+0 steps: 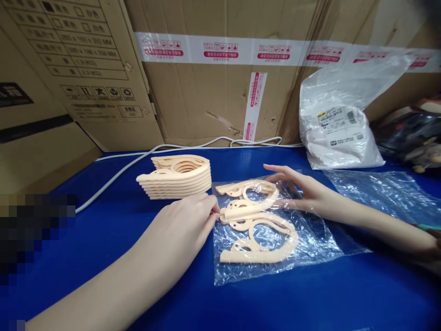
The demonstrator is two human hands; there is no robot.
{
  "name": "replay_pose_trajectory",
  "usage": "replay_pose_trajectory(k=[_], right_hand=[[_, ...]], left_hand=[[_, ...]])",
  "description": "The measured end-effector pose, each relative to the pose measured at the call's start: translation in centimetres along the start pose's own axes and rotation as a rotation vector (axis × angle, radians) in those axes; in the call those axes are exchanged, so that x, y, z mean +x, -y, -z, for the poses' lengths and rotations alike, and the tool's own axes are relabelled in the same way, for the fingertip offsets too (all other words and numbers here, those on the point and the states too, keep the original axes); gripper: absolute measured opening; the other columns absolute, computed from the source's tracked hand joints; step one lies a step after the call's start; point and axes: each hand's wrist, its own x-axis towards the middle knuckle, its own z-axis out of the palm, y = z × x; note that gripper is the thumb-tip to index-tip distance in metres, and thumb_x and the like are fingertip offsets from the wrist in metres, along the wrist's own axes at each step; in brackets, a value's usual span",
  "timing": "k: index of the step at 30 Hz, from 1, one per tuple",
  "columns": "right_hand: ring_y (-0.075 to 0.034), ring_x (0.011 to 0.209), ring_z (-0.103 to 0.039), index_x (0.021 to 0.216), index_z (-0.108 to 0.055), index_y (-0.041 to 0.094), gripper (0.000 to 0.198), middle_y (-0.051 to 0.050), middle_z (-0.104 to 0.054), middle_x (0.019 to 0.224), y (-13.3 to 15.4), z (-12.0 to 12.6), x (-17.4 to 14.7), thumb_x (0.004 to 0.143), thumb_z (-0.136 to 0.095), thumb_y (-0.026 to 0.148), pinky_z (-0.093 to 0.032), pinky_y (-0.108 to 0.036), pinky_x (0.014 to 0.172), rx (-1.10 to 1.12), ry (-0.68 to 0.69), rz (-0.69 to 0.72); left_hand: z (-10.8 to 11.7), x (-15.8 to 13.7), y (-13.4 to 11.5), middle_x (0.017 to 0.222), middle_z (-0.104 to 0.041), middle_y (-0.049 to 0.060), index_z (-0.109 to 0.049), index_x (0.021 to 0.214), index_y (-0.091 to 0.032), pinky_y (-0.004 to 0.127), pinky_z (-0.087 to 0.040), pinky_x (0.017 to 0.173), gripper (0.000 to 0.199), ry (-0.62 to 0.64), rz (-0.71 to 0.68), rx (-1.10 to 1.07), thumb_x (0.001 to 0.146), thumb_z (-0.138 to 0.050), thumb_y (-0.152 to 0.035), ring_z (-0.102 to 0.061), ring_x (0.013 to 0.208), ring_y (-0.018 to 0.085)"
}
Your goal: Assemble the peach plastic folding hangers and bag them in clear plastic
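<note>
Two cream plastic folding hangers lie side by side inside a clear plastic bag on the blue table. My left hand is closed in a pinch at the bag's left edge, right by the hangers' middle ends; the fingers hide part of what they grip. My right hand is open at the bag's upper right, fingers stretched apart, some of them seen through or beside the film. Just behind my left hand stands a neat stack of matching cream hangers.
A white plastic bag with labels leans at the back right. More clear film lies in front of it. A white cable runs along the back and left. Cardboard boxes wall off the rear and left of the blue table.
</note>
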Motion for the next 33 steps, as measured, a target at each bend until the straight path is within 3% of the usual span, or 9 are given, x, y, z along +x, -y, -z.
replay_pose_trajectory(k=[5, 12, 23, 33], right_hand=[[-0.028, 0.122, -0.055, 0.153, -0.023, 0.026, 0.076, -0.01, -0.057, 0.138, 0.5, -0.4, -0.4, 0.089, -0.061, 0.043, -0.044, -0.049, 0.103, -0.029, -0.032, 0.035], [-0.027, 0.12, -0.058, 0.149, -0.031, 0.027, 0.073, -0.009, -0.061, 0.134, 0.5, -0.6, -0.6, 0.086, -0.063, 0.044, -0.045, -0.047, 0.103, -0.018, -0.05, 0.056], [-0.029, 0.111, -0.061, 0.146, -0.035, 0.026, 0.073, -0.01, -0.063, 0.127, 0.7, -0.8, -0.7, 0.084, -0.065, 0.049, -0.049, -0.047, 0.094, -0.065, -0.092, 0.039], [-0.027, 0.099, -0.063, 0.143, -0.039, 0.026, 0.067, -0.01, -0.062, 0.128, 1.0, -0.9, -0.6, 0.085, -0.063, 0.051, -0.053, -0.044, 0.083, -0.078, -0.1, 0.039]], left_hand=[[0.4, -0.2, -0.3, 0.091, -0.069, 0.001, -0.065, 0.093, -0.023, 0.032, -0.042, 0.068, 0.018, 0.008, 0.014, -0.019, 0.092, -0.047, -0.022, -0.064, 0.084, 0.023], [0.5, -0.2, -0.4, 0.085, -0.068, 0.001, -0.065, 0.097, -0.025, 0.03, -0.039, 0.059, 0.02, -0.002, 0.053, 0.023, 0.09, -0.049, -0.034, -0.064, 0.076, 0.023], [0.1, 0.6, 0.1, 0.076, -0.067, -0.001, -0.065, 0.092, -0.024, 0.028, -0.039, 0.058, 0.019, -0.002, 0.017, -0.062, 0.093, -0.049, -0.035, -0.063, 0.069, 0.02], [-0.1, 0.9, 0.2, 0.087, -0.07, 0.001, -0.063, 0.092, -0.023, 0.029, -0.04, 0.063, 0.021, -0.005, 0.016, -0.06, 0.095, -0.043, -0.031, -0.066, 0.079, 0.022]])
